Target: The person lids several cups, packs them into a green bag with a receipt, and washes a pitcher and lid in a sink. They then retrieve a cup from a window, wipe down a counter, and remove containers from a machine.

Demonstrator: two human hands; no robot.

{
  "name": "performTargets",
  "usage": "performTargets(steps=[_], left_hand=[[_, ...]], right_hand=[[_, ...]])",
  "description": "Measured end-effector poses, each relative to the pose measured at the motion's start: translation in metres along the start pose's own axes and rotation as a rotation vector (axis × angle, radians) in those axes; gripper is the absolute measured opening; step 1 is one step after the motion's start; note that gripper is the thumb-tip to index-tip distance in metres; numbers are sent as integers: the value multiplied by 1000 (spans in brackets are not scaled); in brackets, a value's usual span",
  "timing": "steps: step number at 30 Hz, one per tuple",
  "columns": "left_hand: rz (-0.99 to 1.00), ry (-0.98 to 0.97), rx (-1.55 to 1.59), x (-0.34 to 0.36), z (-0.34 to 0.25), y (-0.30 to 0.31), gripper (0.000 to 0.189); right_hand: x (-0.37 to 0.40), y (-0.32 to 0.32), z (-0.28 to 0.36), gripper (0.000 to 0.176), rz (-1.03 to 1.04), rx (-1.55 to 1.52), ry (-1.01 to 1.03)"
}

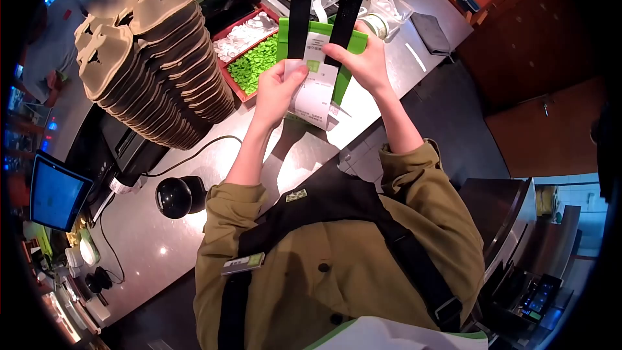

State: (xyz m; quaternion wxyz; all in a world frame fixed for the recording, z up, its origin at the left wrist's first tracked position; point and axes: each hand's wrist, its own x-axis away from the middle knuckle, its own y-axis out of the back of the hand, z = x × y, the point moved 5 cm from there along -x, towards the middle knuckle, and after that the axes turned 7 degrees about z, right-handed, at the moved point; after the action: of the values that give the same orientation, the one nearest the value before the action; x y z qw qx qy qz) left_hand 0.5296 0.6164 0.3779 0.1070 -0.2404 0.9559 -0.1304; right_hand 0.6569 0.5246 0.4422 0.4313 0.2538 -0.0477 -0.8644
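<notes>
Over the metal counter I hold a green bag (283, 37) with long black handles (299, 16) standing up from it. A long printed paper slip (317, 98) hangs across its front, its lower end curling. My left hand (280, 91) is closed on the slip's left edge, thumb lying on the paper. My right hand (364, 61) is closed around the bag's right side, with its thumb pressed over the right handle and the slip's upper edge. The fingers behind the bag are hidden.
Tall stacks of cardboard cup carriers (175, 58) stand at the left. Beside the bag, a red tray (245, 96) holds small green and white pieces. A black round device (173, 198), a cable and a tablet (59, 191) are nearer left. A dark folded cloth (431, 34) lies right.
</notes>
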Motion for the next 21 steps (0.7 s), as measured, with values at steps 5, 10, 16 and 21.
performTargets(steps=[5,10,16,21], left_hand=[[-28,47,-130,-2,-2,1,26],[-525,-254,-802,13,-62,14,54],[-206,-211,-620,-54,-22,-10,89],[-277,-605,-825,-29,-60,-12,99]], right_hand=[[-6,-3,-6,21,-15,-18,-8],[-10,-4,-8,21,-24,-83,12],[-8,6,-20,19,-44,114,-49],[4,16,-7,17,61,-206,37]])
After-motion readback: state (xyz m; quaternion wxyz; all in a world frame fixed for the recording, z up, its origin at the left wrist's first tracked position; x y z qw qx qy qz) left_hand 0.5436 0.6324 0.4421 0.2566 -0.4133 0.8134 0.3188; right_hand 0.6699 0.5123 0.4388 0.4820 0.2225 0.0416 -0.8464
